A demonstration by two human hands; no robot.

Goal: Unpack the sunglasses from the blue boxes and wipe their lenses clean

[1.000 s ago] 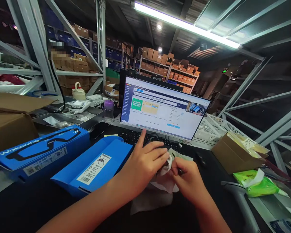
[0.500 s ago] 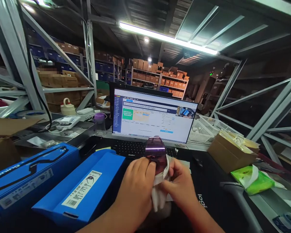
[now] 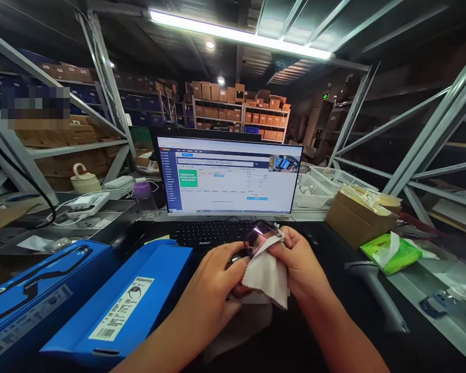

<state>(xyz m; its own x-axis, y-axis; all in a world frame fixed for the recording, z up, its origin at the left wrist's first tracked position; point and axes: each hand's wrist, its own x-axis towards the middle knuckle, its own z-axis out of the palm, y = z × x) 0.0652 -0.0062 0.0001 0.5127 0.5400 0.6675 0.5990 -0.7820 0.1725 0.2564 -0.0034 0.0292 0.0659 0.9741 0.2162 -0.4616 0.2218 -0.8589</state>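
Note:
Both of my hands are close together in front of the keyboard (image 3: 202, 233). My left hand (image 3: 215, 277) is closed around tinted sunglasses (image 3: 256, 238) with a shiny purple lens; part of the frame is hidden by its fingers. My right hand (image 3: 301, 259) pinches a white cleaning cloth (image 3: 270, 277) with a zigzag edge. The cloth lies against the right part of the lens and hangs down below it. To the left are a blue box (image 3: 166, 274) with a white label showing glasses and a second blue box (image 3: 58, 280).
A lit monitor (image 3: 233, 181) stands behind the keyboard. On the right are a barcode scanner (image 3: 376, 290), a green tissue pack (image 3: 392, 254), a small bottle (image 3: 442, 303), a cardboard box (image 3: 353, 223) and white baskets (image 3: 314, 194). A purple-lidded cup (image 3: 143, 194) stands left of the monitor.
The sunglasses have turned from upright to tilted and lower. My right hand has moved up the cloth, which now spreads over the lens's right side. The view has shifted a little to the right.

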